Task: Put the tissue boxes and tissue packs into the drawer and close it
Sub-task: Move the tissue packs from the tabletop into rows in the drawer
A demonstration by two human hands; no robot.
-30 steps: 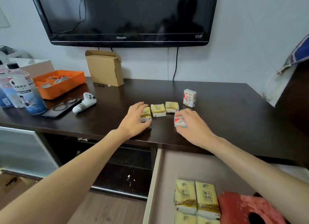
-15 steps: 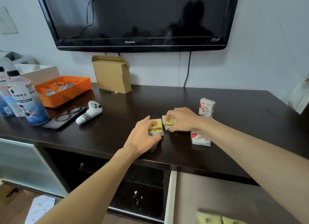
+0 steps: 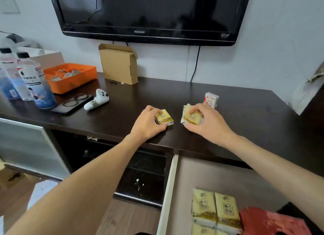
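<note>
My left hand grips a small yellow tissue pack on the dark cabinet top. My right hand is closed on stacked yellow tissue packs, with a white-and-red pack partly hidden under it. Behind that hand a white-and-red tissue pack stands upright. Below, the pulled-out drawer holds several yellow tissue packs and a red tissue box at the bottom right.
A white controller, a black phone, water bottles and an orange tray crowd the left of the top. A cardboard box stands at the wall under the TV.
My right hand left the white-and-red pack, reached to the yellow packs and gathered them toward itself. My left hand took hold of one yellow pack. The camera moved closer and lower.
</note>
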